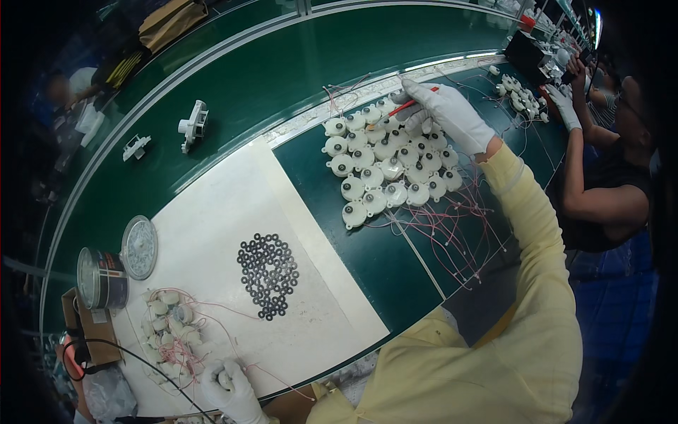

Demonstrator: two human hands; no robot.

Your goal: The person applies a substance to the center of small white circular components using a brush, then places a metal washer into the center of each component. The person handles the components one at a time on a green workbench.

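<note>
My right hand (452, 116), in a white glove, is closed around a thin red-handled tool (404, 108) with a paler tip. The tip is over the back rows of white round motor-like parts (354, 185), which stand close together on the green table. Many have a dark centre, and their pink and white wires (459, 240) trail toward me. My left hand (231, 391), also gloved, is at the near edge with fingers curled. What it holds, if anything, is hidden. Next to it is a loose pile of similar white parts (166, 328) with tangled pink wires.
Many small black rings (268, 272) lie on the white board (311, 304). A tin (101, 278) and round lid (140, 247) stand left, near a cardboard box (92, 325). White fittings (194, 127) sit on the green conveyor (247, 85). A co-worker (611, 169) works at right.
</note>
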